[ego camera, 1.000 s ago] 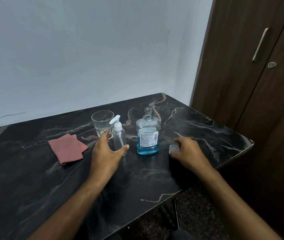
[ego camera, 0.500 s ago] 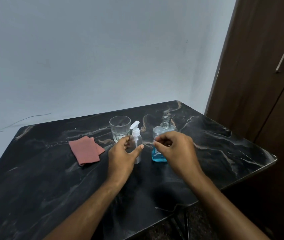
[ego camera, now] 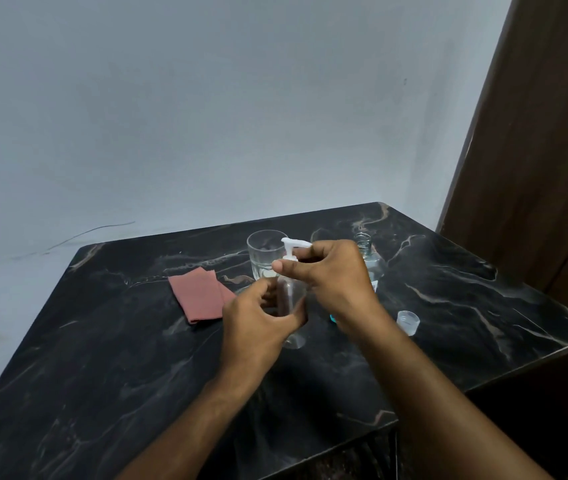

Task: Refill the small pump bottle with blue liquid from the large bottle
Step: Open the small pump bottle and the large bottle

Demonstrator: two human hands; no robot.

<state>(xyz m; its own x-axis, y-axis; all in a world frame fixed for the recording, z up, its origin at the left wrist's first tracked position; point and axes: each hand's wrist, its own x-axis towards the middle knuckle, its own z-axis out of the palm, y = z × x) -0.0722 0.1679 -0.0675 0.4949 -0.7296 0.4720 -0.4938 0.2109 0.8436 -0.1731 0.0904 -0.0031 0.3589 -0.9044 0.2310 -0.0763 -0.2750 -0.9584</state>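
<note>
Left hand: my left hand (ego camera: 258, 323) has its fingers wrapped around the body of the one small pump bottle (ego camera: 291, 299), holding it upright with its base on the table (ego camera: 102, 341).
Right hand: my right hand (ego camera: 338, 275) pinches the white pump top (ego camera: 291, 249) at the collar.
Bottles: two; the large bottle (ego camera: 367, 258) stands open behind my right hand, a little blue showing at its base.
Cap: one clear cap (ego camera: 407, 322) lies on the table, right of my wrist.
Glass: one drinking glass (ego camera: 264, 254) behind the pump bottle.
Cloth: one folded pink cloth (ego camera: 199, 297) to the left.
</note>
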